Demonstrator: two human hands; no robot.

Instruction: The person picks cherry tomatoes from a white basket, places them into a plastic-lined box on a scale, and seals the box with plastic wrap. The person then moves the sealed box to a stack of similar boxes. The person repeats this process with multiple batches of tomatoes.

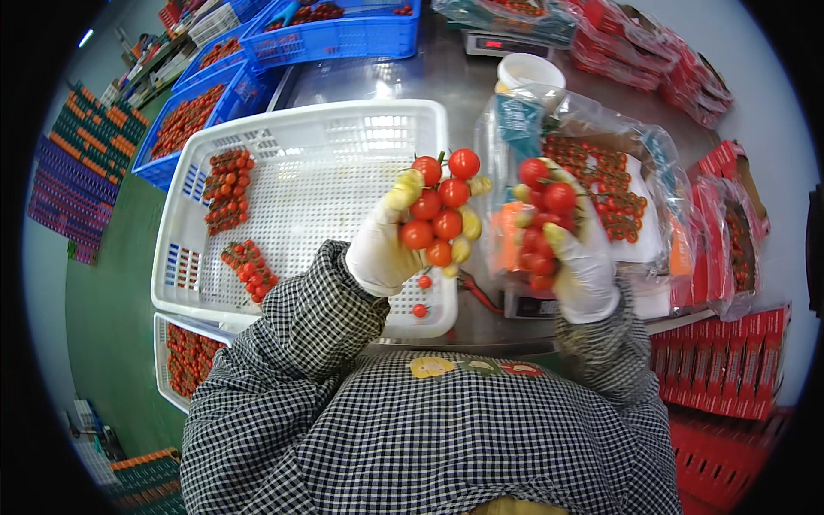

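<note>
My left hand (393, 238), in a white glove with yellow-stained fingertips, holds a bunch of red cherry tomatoes (447, 224) over the right end of a white plastic crate (309, 174). My right hand (582, 251), gloved the same way, grips another tomato bunch (537, 254), slightly blurred, in front of a film-lined box (666, 248). That box holds rows of vine tomatoes (618, 187) on white paper. Inside the white crate lie more tomato bunches (228, 190) at the left and a few loose tomatoes (420, 311) near my left wrist.
Red-handled snips (479, 293) lie between crate and box. A white tub (531, 72) and a weighing scale (508, 45) stand behind. Blue crates (335, 45) of tomatoes are at the back left. Red packages (618, 48) and red cartons (721, 367) are on the right.
</note>
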